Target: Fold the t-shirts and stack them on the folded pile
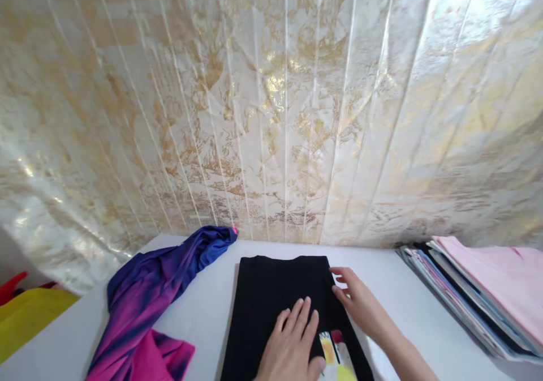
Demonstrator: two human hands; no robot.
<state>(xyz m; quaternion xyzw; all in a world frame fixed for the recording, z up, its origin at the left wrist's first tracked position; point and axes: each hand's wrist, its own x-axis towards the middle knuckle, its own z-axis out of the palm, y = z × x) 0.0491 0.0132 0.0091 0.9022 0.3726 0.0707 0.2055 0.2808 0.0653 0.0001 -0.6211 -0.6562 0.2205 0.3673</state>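
A black T-shirt [271, 307], folded into a rectangle, lies on the white table in front of me. Part of a colourful print [337, 355] shows at its lower right. My left hand [292, 341] rests flat on the shirt just left of the print, fingers stretched out. At the shirt's right edge, my right hand [360, 304] touches the cloth with its fingertips, and a gap shows between thumb and fingers. Something white [379, 361], perhaps cloth, peeks out under my right forearm. The lower end of the shirt is cut off by the frame.
A crumpled purple, blue and pink garment [169, 285] lies to the left on the white table [207, 307]. Several folded garments form a stack [487, 290] at the right, pink on top. Yellow cloth [36, 316] is at the far left. A shiny gold-patterned sheet [271, 109] hangs behind.
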